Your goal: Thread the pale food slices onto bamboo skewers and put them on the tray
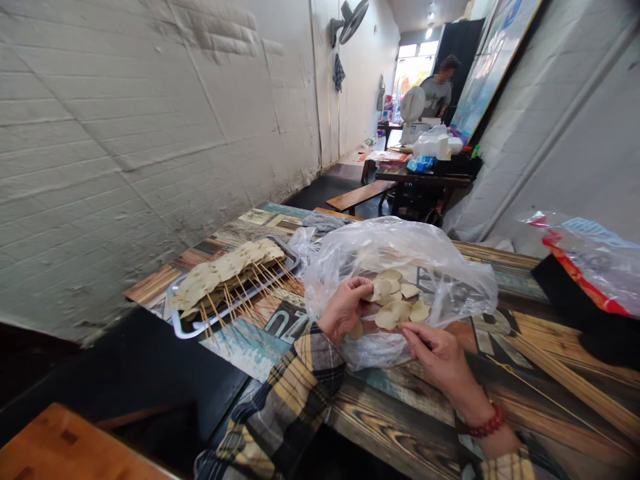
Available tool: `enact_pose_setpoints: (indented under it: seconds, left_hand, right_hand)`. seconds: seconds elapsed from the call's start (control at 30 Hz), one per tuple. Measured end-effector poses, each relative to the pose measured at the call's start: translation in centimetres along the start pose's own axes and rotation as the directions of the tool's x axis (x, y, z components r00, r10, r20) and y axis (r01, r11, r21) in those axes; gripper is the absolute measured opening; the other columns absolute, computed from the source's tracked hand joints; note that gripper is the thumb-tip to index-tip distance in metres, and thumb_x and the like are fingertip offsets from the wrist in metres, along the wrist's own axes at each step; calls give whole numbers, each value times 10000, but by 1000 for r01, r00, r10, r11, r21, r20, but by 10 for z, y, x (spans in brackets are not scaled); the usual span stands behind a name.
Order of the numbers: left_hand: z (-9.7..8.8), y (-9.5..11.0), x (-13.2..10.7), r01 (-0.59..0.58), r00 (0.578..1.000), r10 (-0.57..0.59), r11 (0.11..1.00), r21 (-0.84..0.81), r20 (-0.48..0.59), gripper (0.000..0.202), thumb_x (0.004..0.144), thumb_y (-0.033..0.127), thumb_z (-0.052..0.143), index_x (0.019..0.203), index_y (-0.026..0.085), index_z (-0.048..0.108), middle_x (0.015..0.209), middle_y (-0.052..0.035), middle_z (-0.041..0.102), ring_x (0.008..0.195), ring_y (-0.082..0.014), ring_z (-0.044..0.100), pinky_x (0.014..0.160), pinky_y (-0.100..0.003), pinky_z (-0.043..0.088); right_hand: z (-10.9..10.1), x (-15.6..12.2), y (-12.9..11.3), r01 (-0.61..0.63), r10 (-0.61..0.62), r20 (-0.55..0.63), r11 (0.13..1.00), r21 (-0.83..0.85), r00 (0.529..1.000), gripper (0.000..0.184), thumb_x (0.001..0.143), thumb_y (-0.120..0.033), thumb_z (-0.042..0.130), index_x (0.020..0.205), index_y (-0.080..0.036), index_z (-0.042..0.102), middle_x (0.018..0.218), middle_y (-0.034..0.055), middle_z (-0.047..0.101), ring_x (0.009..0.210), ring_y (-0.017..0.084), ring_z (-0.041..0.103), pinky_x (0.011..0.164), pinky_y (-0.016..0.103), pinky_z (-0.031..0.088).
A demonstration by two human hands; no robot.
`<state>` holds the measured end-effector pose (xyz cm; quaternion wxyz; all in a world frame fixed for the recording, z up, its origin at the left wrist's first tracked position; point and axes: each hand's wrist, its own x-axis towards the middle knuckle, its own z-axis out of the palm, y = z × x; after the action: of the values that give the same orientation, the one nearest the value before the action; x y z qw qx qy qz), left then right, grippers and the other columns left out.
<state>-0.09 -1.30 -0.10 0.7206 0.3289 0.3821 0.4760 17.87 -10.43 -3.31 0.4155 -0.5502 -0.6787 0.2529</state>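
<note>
The desk (395,423) was the biggest thing, spread out under both hands. Just past the hands sat a clear plastic bag (465,283), thin and floppy. Off to the left of the left hand was a metal tray (184,332) with a pile of slices on sticks (227,273). A bundle of thin sticks (575,381) lay to the right of the right hand. The left hand (347,307) pinched at least one slice with its thumb and finger. The right hand (437,350) was near it but apart, its fingertips closed at the edge of the slices; I could not tell on what. Smallest were the loose pale slices (393,313), between the hands at the bag's mouth. They looked light, soft and bendy, maybe a bit slippery, and easy to rip. The best hold seemed a gentle pinch near the rim, flat between thumb and finger.
</note>
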Motion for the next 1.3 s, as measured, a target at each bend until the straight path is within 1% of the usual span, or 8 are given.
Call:
enact_pose_setpoints:
  seconds: [0.13, 0.23, 0.47, 0.7, 0.83, 1.07, 1.23, 1.3]
  left_hand:
    - [0, -3, -1, -1, 1000, 0, 999, 41, 29, 310, 563, 295, 801, 716, 144, 577, 646, 21, 547, 540, -75, 491, 502, -198, 402]
    - [1, -4, -1, -28, 999, 26, 996, 82, 23, 301, 585, 305, 788, 731, 146, 577, 657, 20, 544, 541, -72, 484, 488, -188, 376]
    - [1, -5, 0, -189, 981, 190, 941, 282, 23, 252, 667, 342, 737, 745, 150, 594, 639, 29, 530, 505, -61, 418, 449, -182, 294]
    - [0, -7, 4, -278, 957, 289, 888, 366, 24, 202, 680, 311, 720, 691, 144, 606, 634, 16, 545, 553, -74, 443, 512, -189, 331]
    - [-1, -8, 5, -234, 970, 243, 905, 355, 20, 242, 662, 343, 743, 678, 151, 598, 595, 27, 524, 526, -74, 429, 505, -196, 319]
    - [2, -7, 1, -191, 980, 164, 930, 314, 112, 313, 633, 380, 792, 675, 143, 591, 573, 38, 510, 502, -57, 416, 497, -191, 307]
    - [4, -2, -2, -54, 993, 37, 987, 150, 114, 438, 623, 464, 810, 893, 146, 676, 757, -17, 622, 614, -94, 549, 576, -209, 415]
    - [4, -1, -4, -4, 992, -8, 995, 98, 127, 477, 623, 502, 805, 911, 140, 689, 785, -31, 628, 646, -108, 570, 604, -222, 438]
  right_hand:
    - [0, 0, 0, -20, 20, 0, 1000, -2, 1000, 358, 928, -424, 486, 948, -177, 744, 564, -3, 599, 517, 141, 563, 523, 237, 434]
    - [1, 0, -1, -49, 49, 11, 999, 2, 999, 378, 930, -447, 477, 946, -169, 733, 534, -18, 558, 503, 143, 547, 515, 240, 420]
    - [3, 0, -2, -116, 116, 21, 992, 39, 993, 410, 921, -483, 465, 920, -164, 722, 507, -30, 525, 469, 136, 508, 482, 239, 383]
    - [5, 0, -3, -146, 144, 44, 987, 67, 989, 416, 926, -490, 463, 906, -157, 710, 516, -30, 525, 487, 137, 512, 505, 246, 381]
    - [6, 1, -2, -150, 148, 26, 986, 68, 989, 422, 925, -501, 463, 902, -159, 709, 504, -30, 523, 472, 138, 500, 495, 250, 371]
    - [5, 4, -7, -174, 175, 10, 971, 166, 985, 412, 900, -528, 496, 808, -176, 690, 491, -27, 526, 476, 140, 499, 490, 246, 378]
    - [4, 6, -13, -233, 241, 19, 911, 341, 970, 415, 872, -552, 528, 815, -161, 653, 492, -46, 482, 432, 105, 414, 422, 224, 308]
    - [4, 6, -14, -266, 271, 38, 891, 367, 962, 414, 863, -562, 535, 855, -163, 647, 505, -53, 477, 422, 96, 389, 403, 218, 272]
